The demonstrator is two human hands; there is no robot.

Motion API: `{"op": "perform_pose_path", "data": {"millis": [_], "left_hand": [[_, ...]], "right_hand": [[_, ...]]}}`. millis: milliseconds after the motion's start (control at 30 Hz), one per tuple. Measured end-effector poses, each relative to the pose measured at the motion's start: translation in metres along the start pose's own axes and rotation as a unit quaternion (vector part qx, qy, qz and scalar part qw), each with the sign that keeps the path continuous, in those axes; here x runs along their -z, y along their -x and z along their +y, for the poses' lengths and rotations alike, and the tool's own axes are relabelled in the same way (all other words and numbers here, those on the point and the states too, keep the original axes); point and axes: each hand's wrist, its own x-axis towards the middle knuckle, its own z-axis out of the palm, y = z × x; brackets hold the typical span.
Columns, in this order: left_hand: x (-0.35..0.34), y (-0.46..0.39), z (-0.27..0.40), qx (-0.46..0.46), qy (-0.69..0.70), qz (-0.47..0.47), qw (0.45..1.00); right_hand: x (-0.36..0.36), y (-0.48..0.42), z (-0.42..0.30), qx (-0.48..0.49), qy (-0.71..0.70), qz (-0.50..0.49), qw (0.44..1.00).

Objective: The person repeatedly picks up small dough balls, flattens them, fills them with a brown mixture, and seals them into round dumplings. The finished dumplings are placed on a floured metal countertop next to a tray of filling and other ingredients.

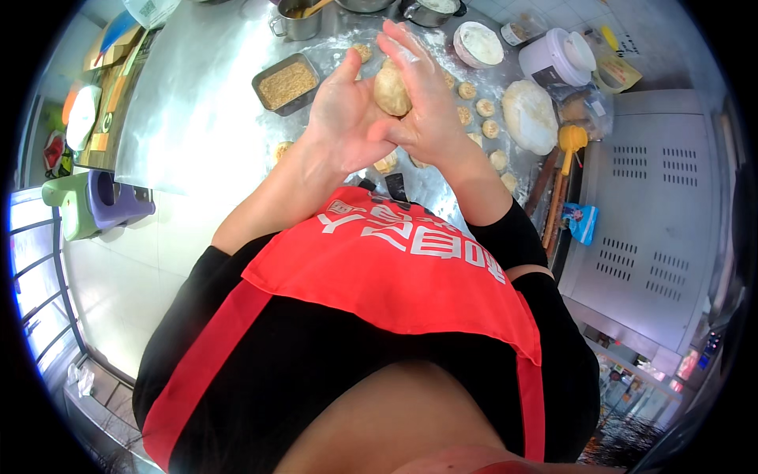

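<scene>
Between my two hands, above the steel table, is a rounded ball of dough (391, 92). My left hand (349, 112) lies along the ball's left side, palm turned up and thumb raised. Floury fingers of my right hand (423, 89) curve over the ball's right side, and the thumb crosses below it. Small round dough pieces (485, 107) sit in loose rows on the table to the right, some under my hands and partly hidden. A rectangular metal tin (288, 111) of crumbly brown filling (288, 84) stands left of my hands.
Flour dusts the steel table (195, 112). At the back are a steel mug (301, 26), a dark pot (431, 18) and a bowl of flour (479, 44). A white tub (553, 58), a large covered dough mass (530, 117), a yellow scoop (572, 140) and rolling pins (555, 207) lie at right.
</scene>
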Motion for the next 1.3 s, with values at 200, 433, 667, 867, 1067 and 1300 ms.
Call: {"op": "perform_pose_path", "data": {"millis": [200,433,667,867,1067,1300], "left_hand": [[0.009,-0.011,-0.011,-0.108,-0.079,0.040,0.990],[0.015,-0.008,0.012,-0.027,-0.099,0.071,0.992],[0.012,-0.009,0.008,-0.163,-0.090,0.139,0.973],[0.009,0.005,0.017,-0.159,-0.061,0.131,0.977],[0.036,-0.002,0.042,-0.134,-0.055,0.166,0.976],[0.040,0.012,0.063,-0.129,-0.040,0.091,0.987]], "right_hand": [[-0.006,0.013,-0.001,-0.106,-0.139,-0.016,0.984],[-0.007,-0.008,-0.011,0.031,-0.055,0.017,0.998],[-0.031,-0.004,-0.015,-0.070,-0.126,0.045,0.988],[-0.038,-0.015,-0.010,-0.040,-0.107,-0.004,0.993],[-0.061,-0.021,-0.017,-0.108,-0.176,0.033,0.978],[-0.062,-0.023,0.000,-0.060,-0.140,-0.021,0.988]]}}
